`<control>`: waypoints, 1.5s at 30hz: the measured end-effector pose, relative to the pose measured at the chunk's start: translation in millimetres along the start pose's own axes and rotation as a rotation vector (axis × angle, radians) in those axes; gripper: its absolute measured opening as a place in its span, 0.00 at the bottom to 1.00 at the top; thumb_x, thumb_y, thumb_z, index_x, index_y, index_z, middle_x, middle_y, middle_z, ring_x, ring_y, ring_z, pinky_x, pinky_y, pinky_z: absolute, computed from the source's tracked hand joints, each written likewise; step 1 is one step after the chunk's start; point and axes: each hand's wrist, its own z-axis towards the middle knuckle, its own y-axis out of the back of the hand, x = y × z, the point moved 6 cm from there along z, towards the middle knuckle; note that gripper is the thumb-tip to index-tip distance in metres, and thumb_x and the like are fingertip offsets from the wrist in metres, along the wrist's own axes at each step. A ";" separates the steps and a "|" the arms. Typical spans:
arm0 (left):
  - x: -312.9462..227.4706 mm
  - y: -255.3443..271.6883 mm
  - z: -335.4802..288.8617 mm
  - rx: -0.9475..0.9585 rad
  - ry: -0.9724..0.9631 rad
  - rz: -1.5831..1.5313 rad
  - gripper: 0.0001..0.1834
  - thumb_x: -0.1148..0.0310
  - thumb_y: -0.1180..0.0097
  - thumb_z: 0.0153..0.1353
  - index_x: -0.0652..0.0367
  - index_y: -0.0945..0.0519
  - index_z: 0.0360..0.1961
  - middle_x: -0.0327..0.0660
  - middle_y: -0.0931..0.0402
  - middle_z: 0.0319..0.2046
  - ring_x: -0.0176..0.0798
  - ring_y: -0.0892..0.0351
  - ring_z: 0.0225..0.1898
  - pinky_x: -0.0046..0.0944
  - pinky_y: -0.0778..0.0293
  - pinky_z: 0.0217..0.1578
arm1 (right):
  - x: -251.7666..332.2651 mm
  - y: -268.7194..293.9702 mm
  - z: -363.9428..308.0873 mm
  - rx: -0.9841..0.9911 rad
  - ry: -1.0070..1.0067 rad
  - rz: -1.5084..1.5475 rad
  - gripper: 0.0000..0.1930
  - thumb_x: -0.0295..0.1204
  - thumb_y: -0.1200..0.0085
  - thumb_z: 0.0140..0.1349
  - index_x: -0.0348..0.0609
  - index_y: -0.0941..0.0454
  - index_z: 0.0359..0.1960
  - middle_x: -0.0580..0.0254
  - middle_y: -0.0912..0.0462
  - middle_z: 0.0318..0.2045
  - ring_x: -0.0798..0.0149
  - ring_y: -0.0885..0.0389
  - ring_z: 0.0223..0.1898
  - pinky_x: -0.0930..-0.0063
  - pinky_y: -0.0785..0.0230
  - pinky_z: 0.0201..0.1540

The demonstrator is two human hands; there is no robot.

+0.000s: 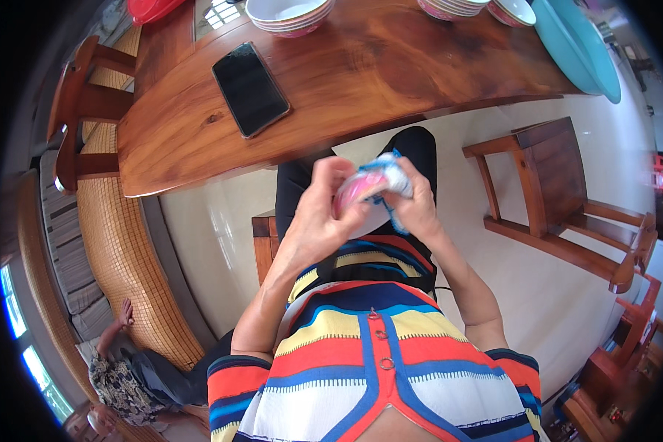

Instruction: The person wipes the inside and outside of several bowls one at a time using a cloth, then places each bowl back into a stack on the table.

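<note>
Above my lap, my left hand [318,214] is closed around the edge of a small pink-and-white bowl [352,190], which is smeared by motion. My right hand [420,205] grips a blue-and-white cloth [396,178] and presses it against the bowl's right side. Part of the cloth dangles below the right fingers. Beyond my hands, on the wooden table [361,81], lie a dark phone [252,90] and a stack of white bowls [291,28] with pink patterned outsides.
More bowls [453,9] and a turquoise basin [578,51] stand at the table's far right. A wooden chair [545,177] is to the right, another chair [88,110] to the left. On a mat-covered bench [118,236] at left sits another person [136,376].
</note>
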 end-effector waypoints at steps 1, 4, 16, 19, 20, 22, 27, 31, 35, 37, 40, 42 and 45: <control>0.6 -5.4 0.5 0.062 0.001 0.078 0.26 0.74 0.46 0.50 0.61 0.37 0.53 0.46 0.31 0.44 0.41 0.30 0.49 0.39 0.35 0.52 | 9.3 -2.7 0.1 0.021 0.132 -0.154 0.14 0.18 0.46 0.49 0.40 0.28 0.39 0.53 0.23 0.31 0.54 0.21 0.34 0.65 0.29 0.36; 5.9 -14.9 -0.6 0.015 -0.115 0.303 0.29 0.80 0.50 0.47 0.62 0.37 0.54 0.50 0.33 0.45 0.49 0.31 0.50 0.40 0.36 0.53 | 26.2 -15.4 -2.7 0.096 0.274 -0.274 0.16 0.20 0.42 0.44 0.40 0.29 0.36 0.50 0.25 0.31 0.44 0.24 0.34 0.59 0.30 0.35; 20.3 0.7 -6.1 -0.478 -0.202 -0.206 0.27 0.82 0.56 0.48 0.61 0.36 0.54 0.39 0.34 0.47 0.31 0.35 0.42 0.30 0.35 0.48 | -41.3 -59.3 -20.7 -0.041 -0.594 1.002 0.14 0.29 0.46 0.59 0.43 0.27 0.47 0.63 0.21 0.39 0.67 0.22 0.41 0.71 0.30 0.45; 8.9 -2.3 -9.7 -0.513 -0.270 -0.098 0.24 0.79 0.53 0.52 0.60 0.35 0.54 0.40 0.35 0.48 0.32 0.35 0.43 0.32 0.36 0.48 | -46.1 -71.8 -33.7 -0.034 -0.693 1.200 0.16 0.31 0.50 0.62 0.42 0.29 0.50 0.62 0.22 0.44 0.65 0.25 0.47 0.68 0.33 0.51; 12.7 -3.8 -10.1 -0.488 -0.286 -0.075 0.25 0.78 0.52 0.55 0.60 0.38 0.56 0.41 0.36 0.49 0.34 0.35 0.46 0.33 0.37 0.51 | -48.4 -68.3 -31.9 -0.012 -0.725 1.222 0.17 0.30 0.48 0.60 0.41 0.29 0.50 0.61 0.22 0.42 0.65 0.24 0.45 0.67 0.33 0.50; 24.2 -6.5 -9.9 -0.430 -0.220 -0.015 0.28 0.78 0.53 0.56 0.60 0.42 0.58 0.44 0.39 0.53 0.38 0.37 0.51 0.37 0.39 0.54 | -60.1 -60.2 -28.9 -0.013 -0.713 1.116 0.16 0.30 0.49 0.59 0.40 0.28 0.48 0.62 0.22 0.41 0.65 0.23 0.43 0.68 0.32 0.48; -6.6 -24.9 -20.3 -0.168 -0.455 0.573 0.35 0.78 0.39 0.44 0.61 0.38 0.56 0.59 0.52 0.63 0.60 0.51 0.65 0.54 0.52 0.63 | -64.9 -18.8 -16.9 0.095 -0.495 0.695 0.15 0.32 0.49 0.60 0.37 0.27 0.46 0.64 0.22 0.36 0.70 0.24 0.38 0.75 0.31 0.42; 5.7 -33.4 -24.2 -0.117 -0.510 1.017 0.16 0.76 0.39 0.42 0.62 0.24 0.36 0.57 0.53 0.65 0.59 0.57 0.68 0.59 0.60 0.64 | -72.6 -0.7 -19.6 0.126 -0.563 0.515 0.22 0.44 0.51 0.64 0.35 0.28 0.47 0.63 0.23 0.38 0.72 0.26 0.38 0.76 0.32 0.43; 9.9 -38.3 -20.8 -0.029 -0.486 1.063 0.04 0.75 0.41 0.42 0.61 0.24 0.20 0.51 0.41 0.61 0.56 0.54 0.68 0.61 0.61 0.65 | -81.4 15.5 -17.1 0.166 -0.487 0.272 0.29 0.53 0.50 0.61 0.35 0.30 0.47 0.62 0.25 0.39 0.71 0.28 0.40 0.77 0.33 0.44; 13.8 -40.7 -20.1 -0.008 -0.478 0.996 0.04 0.72 0.40 0.43 0.60 0.23 0.19 0.48 0.30 0.53 0.54 0.49 0.67 0.62 0.61 0.64 | -86.6 27.2 -12.4 0.068 -0.409 0.205 0.30 0.53 0.47 0.59 0.36 0.32 0.47 0.61 0.26 0.39 0.70 0.28 0.40 0.77 0.33 0.44; 24.3 -40.2 -16.7 0.030 -0.376 0.837 0.06 0.69 0.37 0.45 0.59 0.22 0.21 0.47 0.24 0.43 0.48 0.42 0.64 0.63 0.63 0.64 | -72.3 43.4 -5.0 -0.136 -0.322 0.357 0.31 0.47 0.37 0.53 0.38 0.35 0.48 0.61 0.27 0.39 0.70 0.28 0.40 0.74 0.32 0.43; 36.3 -35.7 -11.8 0.038 -0.196 0.666 0.10 0.64 0.37 0.50 0.60 0.19 0.26 0.49 0.22 0.30 0.49 0.26 0.47 0.52 0.39 0.53 | -56.4 57.2 -3.2 -0.284 -0.245 0.365 0.32 0.43 0.34 0.51 0.39 0.36 0.49 0.61 0.28 0.39 0.70 0.28 0.41 0.73 0.32 0.43; 60.2 -32.4 -10.7 0.040 0.177 0.354 0.15 0.61 0.41 0.55 0.65 0.21 0.30 0.51 0.24 0.21 0.50 0.21 0.25 0.42 0.28 0.30 | -39.1 69.1 0.6 -0.248 -0.137 0.284 0.31 0.29 0.40 0.52 0.36 0.41 0.56 0.55 0.30 0.46 0.65 0.29 0.47 0.71 0.34 0.50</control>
